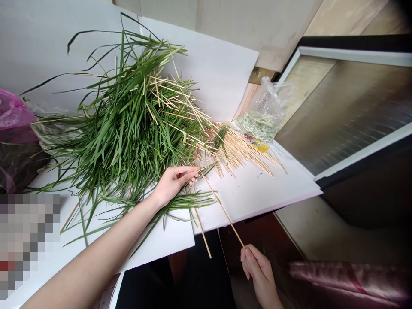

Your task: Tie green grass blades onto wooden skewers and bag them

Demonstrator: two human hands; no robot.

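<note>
The right hand (256, 268) is nearly closed, pinching the lower end of a thin wooden skewer (222, 208) between thumb and fingers; the skewer slants up across a white board (257, 189) toward the left hand (176, 184), which is half curled, its fingertips (195, 172) at the skewer's upper end, though I cannot tell whether they grip it; just beside that hand lies a heap of long green grass blades (128, 128), with more skewers (238, 150) tangled along its right edge; a clear plastic bag (265, 113) of pale green leaves sits beyond them.
</note>
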